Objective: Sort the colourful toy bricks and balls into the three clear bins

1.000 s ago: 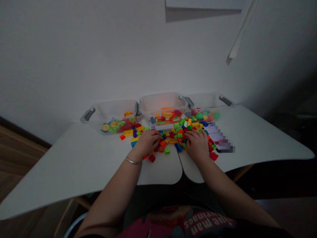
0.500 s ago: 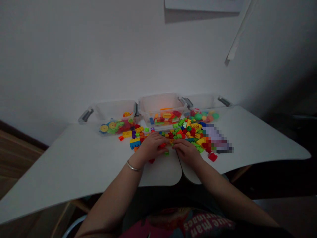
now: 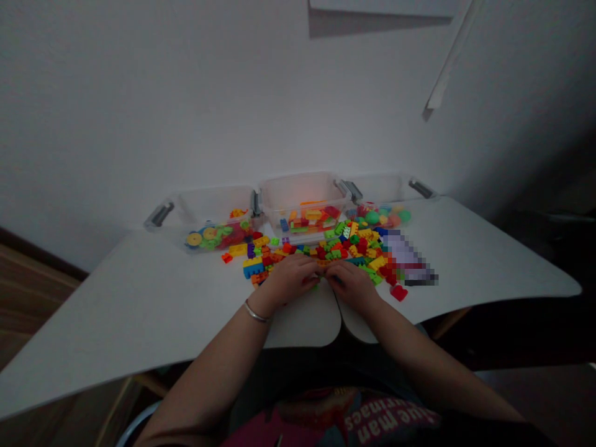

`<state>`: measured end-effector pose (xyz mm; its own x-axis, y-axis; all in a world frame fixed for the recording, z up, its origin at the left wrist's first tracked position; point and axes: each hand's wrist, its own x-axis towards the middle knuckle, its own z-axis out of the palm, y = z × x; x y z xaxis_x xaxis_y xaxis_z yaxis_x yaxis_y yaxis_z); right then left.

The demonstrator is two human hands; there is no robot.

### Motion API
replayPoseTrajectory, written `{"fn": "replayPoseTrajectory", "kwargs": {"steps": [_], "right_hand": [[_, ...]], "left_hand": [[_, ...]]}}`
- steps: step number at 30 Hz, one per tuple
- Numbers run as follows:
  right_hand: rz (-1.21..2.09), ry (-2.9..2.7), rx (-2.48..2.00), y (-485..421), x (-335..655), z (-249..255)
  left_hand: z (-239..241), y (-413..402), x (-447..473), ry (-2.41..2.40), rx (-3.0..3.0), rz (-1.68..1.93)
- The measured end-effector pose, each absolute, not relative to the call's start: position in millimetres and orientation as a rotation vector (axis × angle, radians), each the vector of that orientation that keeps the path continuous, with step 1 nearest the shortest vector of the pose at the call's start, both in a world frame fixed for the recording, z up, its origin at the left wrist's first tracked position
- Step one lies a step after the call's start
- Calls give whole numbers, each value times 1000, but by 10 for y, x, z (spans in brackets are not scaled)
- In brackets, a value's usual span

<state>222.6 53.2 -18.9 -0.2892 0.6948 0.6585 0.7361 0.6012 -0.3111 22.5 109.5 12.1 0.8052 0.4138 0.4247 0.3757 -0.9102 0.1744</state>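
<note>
A heap of small coloured building bricks [image 3: 335, 251] lies on the white table [image 3: 153, 298] in front of three clear plastic bins. My left hand [image 3: 289, 278], with a bracelet on the wrist, rests at the near edge of the heap with its fingers curled over small bricks. My right hand [image 3: 352, 281] sits beside it, fingertips almost touching the left hand's, also curled. An orange piece [image 3: 323, 263] shows between the two hands. What each hand grips is hidden by the fingers.
The left bin [image 3: 205, 211] holds round yellow and green pieces, the middle bin [image 3: 305, 202] holds mixed bricks, the right bin [image 3: 388, 195] holds rounded green and orange pieces. A blurred patch [image 3: 412, 261] lies right of the heap. A loose red brick [image 3: 398, 292] sits near it.
Both hands drew back from the heap toward me and came together at the table's near edge. The right hand moved left to meet the left hand.
</note>
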Motion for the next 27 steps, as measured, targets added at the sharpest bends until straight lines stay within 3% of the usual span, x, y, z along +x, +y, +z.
{"fn": "replayPoseTrajectory", "kwargs": {"steps": [9,17,27], "right_hand": [[-194,-2037,-1210,535,2226,-127],[-547,-1663,-1774,596,2477,-46],[-446,-1690,-1949,749,2603,-289]], "left_hand": [[100,1112,211,711,2641,895],[118,1349,-84,1021,2247,1612],[307,1462,-431,1535,1698,2197]]}}
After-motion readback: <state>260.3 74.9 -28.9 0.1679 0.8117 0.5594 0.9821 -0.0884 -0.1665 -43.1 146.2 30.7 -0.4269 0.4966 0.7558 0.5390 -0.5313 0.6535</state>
